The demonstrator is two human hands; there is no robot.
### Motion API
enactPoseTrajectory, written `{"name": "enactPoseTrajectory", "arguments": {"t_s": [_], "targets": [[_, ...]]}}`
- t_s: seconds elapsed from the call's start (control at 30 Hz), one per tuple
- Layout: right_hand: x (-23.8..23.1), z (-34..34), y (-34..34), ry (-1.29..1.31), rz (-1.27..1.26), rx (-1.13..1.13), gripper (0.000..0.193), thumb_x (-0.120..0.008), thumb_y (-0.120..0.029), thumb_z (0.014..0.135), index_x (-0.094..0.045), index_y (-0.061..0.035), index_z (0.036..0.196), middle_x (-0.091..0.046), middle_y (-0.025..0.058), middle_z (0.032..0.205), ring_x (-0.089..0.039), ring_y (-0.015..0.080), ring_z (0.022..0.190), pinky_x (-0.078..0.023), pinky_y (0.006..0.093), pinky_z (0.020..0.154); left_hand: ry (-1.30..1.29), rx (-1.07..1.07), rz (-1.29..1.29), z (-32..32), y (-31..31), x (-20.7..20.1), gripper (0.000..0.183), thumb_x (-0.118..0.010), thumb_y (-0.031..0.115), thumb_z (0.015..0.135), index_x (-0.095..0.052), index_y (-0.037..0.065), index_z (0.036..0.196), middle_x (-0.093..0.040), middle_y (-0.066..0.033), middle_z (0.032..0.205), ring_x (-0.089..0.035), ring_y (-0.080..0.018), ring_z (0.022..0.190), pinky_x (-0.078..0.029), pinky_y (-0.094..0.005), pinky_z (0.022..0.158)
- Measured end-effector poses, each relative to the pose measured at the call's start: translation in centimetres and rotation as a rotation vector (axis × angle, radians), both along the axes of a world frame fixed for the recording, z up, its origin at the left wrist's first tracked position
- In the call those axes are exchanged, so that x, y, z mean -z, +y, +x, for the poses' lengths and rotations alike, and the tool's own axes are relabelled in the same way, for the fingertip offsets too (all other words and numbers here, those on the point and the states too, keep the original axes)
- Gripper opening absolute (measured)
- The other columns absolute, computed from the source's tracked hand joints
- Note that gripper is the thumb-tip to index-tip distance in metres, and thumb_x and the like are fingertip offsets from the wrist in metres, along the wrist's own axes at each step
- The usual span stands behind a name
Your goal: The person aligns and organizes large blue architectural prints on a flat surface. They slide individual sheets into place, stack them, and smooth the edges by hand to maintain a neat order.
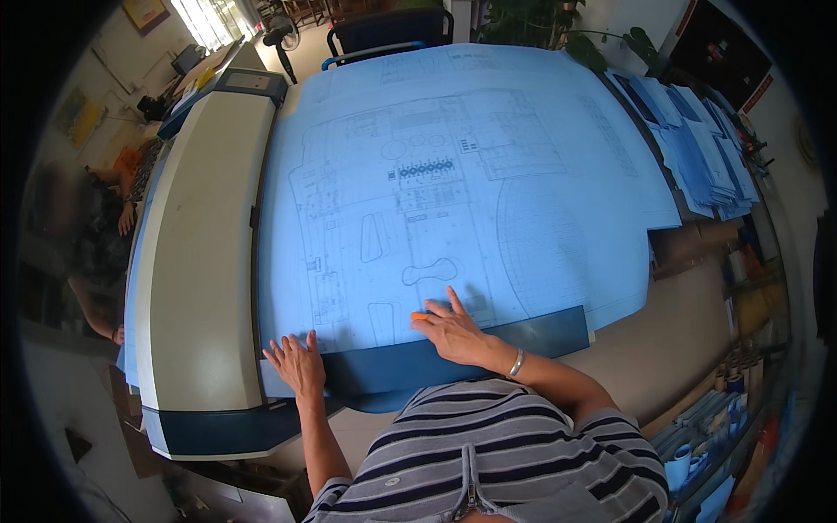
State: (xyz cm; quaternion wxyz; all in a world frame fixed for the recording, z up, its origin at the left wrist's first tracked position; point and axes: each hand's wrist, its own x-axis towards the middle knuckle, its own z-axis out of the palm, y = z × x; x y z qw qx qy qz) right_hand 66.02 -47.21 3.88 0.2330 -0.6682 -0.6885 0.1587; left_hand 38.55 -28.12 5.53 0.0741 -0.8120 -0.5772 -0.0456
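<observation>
A wide sheet of blue drawing paper [558, 235] with printed technical line drawings spreads over the table before me. My left hand [298, 364] lies flat with fingers spread at the sheet's near left corner, beside the long machine. My right hand [453, 333] rests over the near edge of the sheet, its index finger stretched out. Between its thumb and fingers it pinches a small orange object [419, 316], mostly hidden, whose kind I cannot make out. Under both hands runs a dark blue flat strip [540, 334] along the table's near edge.
The long beige and dark blue machine [205, 235] borders the sheet on the left. Folded blue paper stacks [697, 139] lie at the far right, rolls [684, 462] below them. Another person's arm [91, 309] shows beyond the machine. A chair [392, 35] stands behind the table.
</observation>
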Motion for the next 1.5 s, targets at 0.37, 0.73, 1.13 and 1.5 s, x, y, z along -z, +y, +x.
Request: {"name": "enactPoseTrajectory", "arguments": {"t_s": [0.37,0.73,1.13,1.5], "targets": [[-1.5,1.2,-2.8,-0.007,0.016,0.117,0.04,-0.069,-0.013,0.091,-0.059,-0.0114,0.13,-0.061,0.0034,0.138,-0.045,0.0337,0.141,-0.008,0.0694,0.119,-0.095,0.202,-0.031,1.5,-2.0,1.1,0.053,-0.052,0.041,0.103,-0.06,-0.005,0.13,-0.057,-0.0232,0.141,-0.037,-0.041,0.144,-0.013,-0.0563,0.123],[-2.8,1.5,-5.5,0.089,-0.001,0.166,0.048,-0.071,-0.013,0.089,-0.055,-0.0106,0.133,-0.06,0.0035,0.139,-0.041,0.036,0.142,-0.008,0.071,0.117,-0.132,0.24,-0.075,1.2,-2.5,1.1,0.049,-0.054,0.038,0.103,-0.06,-0.002,0.13,-0.058,-0.0228,0.139,-0.037,-0.0409,0.144,-0.014,-0.0564,0.123],[-2.9,2.7,-7.2,0.034,-0.033,0.162,0.048,-0.072,-0.016,0.089,-0.056,-0.013,0.135,-0.061,0.0024,0.139,-0.043,0.034,0.142,-0.007,0.0694,0.118,-0.161,0.264,-0.064,0.9,-2.7,1.3,0.045,-0.054,0.036,0.103,-0.061,-0.001,0.129,-0.06,-0.0211,0.138,-0.04,-0.0405,0.143,-0.016,-0.0559,0.122],[-3.8,4.8,-9.2,-0.021,-0.065,0.145,0.045,-0.072,-0.016,0.09,-0.056,-0.0109,0.132,-0.061,0.0039,0.136,-0.042,0.0347,0.142,-0.007,0.0686,0.119,-0.166,0.284,-0.144,0.9,-3.3,0.3,0.046,-0.056,0.037,0.102,-0.062,0.002,0.13,-0.064,-0.0185,0.131,-0.044,-0.0399,0.139,-0.013,-0.0567,0.123]]}}
